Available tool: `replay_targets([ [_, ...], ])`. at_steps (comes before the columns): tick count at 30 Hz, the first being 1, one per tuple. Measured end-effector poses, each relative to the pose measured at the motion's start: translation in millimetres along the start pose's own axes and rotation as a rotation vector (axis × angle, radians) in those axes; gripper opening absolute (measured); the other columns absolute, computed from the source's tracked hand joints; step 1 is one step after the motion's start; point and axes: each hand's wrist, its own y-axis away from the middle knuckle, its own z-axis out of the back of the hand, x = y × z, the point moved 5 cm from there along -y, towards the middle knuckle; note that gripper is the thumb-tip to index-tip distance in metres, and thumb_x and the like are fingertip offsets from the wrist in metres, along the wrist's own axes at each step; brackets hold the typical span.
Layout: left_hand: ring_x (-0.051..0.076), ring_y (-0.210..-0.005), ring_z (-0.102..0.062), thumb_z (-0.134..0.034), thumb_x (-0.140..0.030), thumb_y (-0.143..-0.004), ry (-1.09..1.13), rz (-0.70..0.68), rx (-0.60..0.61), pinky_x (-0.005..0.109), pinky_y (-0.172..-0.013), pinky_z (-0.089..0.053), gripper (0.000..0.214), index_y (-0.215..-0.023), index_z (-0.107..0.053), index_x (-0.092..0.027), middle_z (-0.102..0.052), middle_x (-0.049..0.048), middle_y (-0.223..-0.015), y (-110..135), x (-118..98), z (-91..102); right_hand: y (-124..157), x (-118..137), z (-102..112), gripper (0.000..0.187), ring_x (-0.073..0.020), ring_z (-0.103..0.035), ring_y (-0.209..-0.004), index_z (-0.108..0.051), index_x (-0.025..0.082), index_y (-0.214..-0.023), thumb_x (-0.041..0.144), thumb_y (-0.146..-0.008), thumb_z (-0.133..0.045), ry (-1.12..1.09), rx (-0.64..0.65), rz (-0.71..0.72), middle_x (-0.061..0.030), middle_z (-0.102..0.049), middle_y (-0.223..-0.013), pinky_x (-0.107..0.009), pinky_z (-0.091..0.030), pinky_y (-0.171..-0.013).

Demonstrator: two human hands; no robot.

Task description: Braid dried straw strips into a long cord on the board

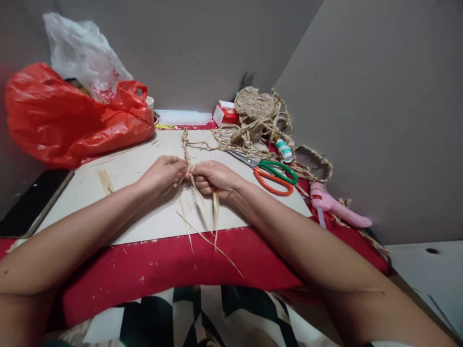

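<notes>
A straw-coloured braided cord (185,144) runs up the white board (144,219) from between my two hands. My left hand (166,174) pinches the lower end of the braid from the left. Right beside it, my right hand (214,177) is closed on the same end, knuckles up. Loose flat fibre strips (200,205) hang below both fingers toward the board's near edge. One thin strip (213,245) lies slantwise over that edge onto the red cloth (162,265). Exactly which strands each hand grips is hidden by the fingers.
Scissors (273,173) with green and orange handles lie right of my hands. Behind them are coiled braided cords (258,115), a small red-white box (226,113) and a small bottle (284,151). A pink glue gun (338,207) sits far right. Left are a red plastic bag (72,125) and a phone (34,202).
</notes>
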Motion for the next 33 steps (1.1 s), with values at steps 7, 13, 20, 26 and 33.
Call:
replay_targets([
  [7,0.003,-0.035,-0.019,-0.047,-0.019,-0.08,-0.14,0.102,0.173,0.022,-0.038,-0.01,0.019,-0.061,-0.05,-0.015,-0.03,-0.006,-0.044,10,4,-11.8,1,1,3,0.014,-0.0019,-0.013,-0.033,-0.053,0.013,-0.068,0.019,-0.08,-0.052,0.13,0.06,-0.016,0.011,-0.025,-0.04,-0.014,-0.011,-0.031],
  [13,0.005,-0.041,-0.029,-0.05,-0.023,-0.079,-0.342,-0.041,0.169,0.021,-0.044,-0.022,0.018,-0.069,-0.061,-0.012,-0.043,-0.0032,-0.049,2,0,-3.8,2,8,7,0.016,-0.0027,-0.016,-0.033,-0.057,0.012,-0.069,0.021,-0.081,-0.053,0.329,0.058,0.074,0.0104,-0.027,-0.038,-0.016,-0.011,-0.032],
  [20,0.004,-0.034,-0.017,-0.047,-0.023,-0.083,-0.208,0.105,0.266,0.023,-0.037,-0.01,0.021,-0.066,-0.056,-0.015,-0.027,-0.0067,-0.041,3,8,-6.1,0,11,7,0.022,-0.004,-0.019,-0.034,-0.058,0.012,-0.067,0.023,-0.085,-0.05,0.583,0.016,0.139,0.0089,-0.029,-0.038,-0.02,-0.012,-0.034],
  [26,0.003,-0.032,-0.018,-0.049,-0.024,-0.084,-0.166,0.142,0.255,0.022,-0.036,-0.009,0.023,-0.062,-0.052,-0.016,-0.026,-0.0065,-0.041,1,10,-5.7,-3,8,16,0.03,-0.0046,-0.022,-0.036,-0.04,0.018,-0.057,0.02,-0.086,-0.042,0.504,0.034,0.084,0.0064,-0.032,-0.045,-0.019,-0.014,-0.034],
  [33,0.004,-0.033,-0.016,-0.05,-0.026,-0.084,-0.167,0.161,0.25,0.021,-0.036,-0.01,0.019,-0.067,-0.053,-0.018,-0.024,-0.0074,-0.039,1,12,-3.5,-2,16,16,0.026,-0.0056,-0.03,-0.043,-0.046,0.017,-0.063,0.022,-0.089,-0.045,0.667,-0.068,0.264,0.0051,-0.038,-0.05,-0.018,-0.023,-0.042],
])
